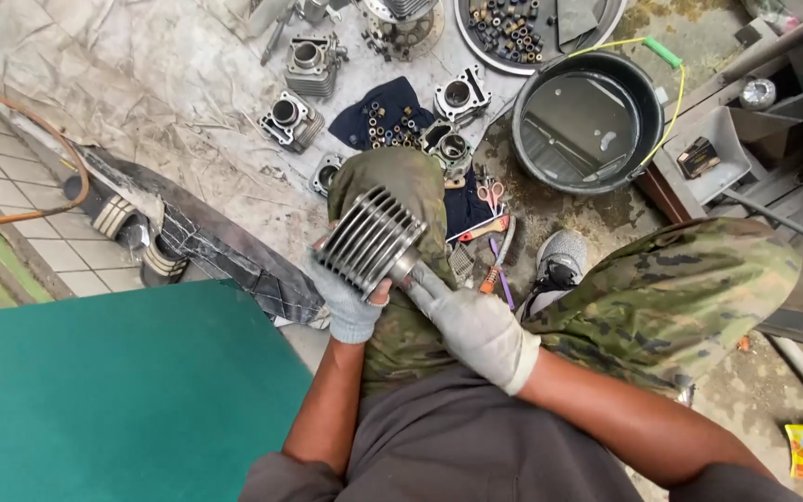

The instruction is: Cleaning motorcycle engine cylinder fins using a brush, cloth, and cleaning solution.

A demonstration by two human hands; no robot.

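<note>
Head view, looking down past grey shirt and camouflage trousers [671, 288]. Gloved left hand [350, 302] cupped under a finned grey metal engine cylinder [371, 239], held over the left knee. Gloved right hand [476, 325] clamped on a short metal tool [408, 270] pressed against the cylinder's end. Just beyond, scissors [490, 193] and a dark blue cloth [385, 116] strewn with small parts. Farther off, more loose engine cylinders [292, 121], a black round tub [587, 121], and a tray of small metal pieces [513, 33].
</note>
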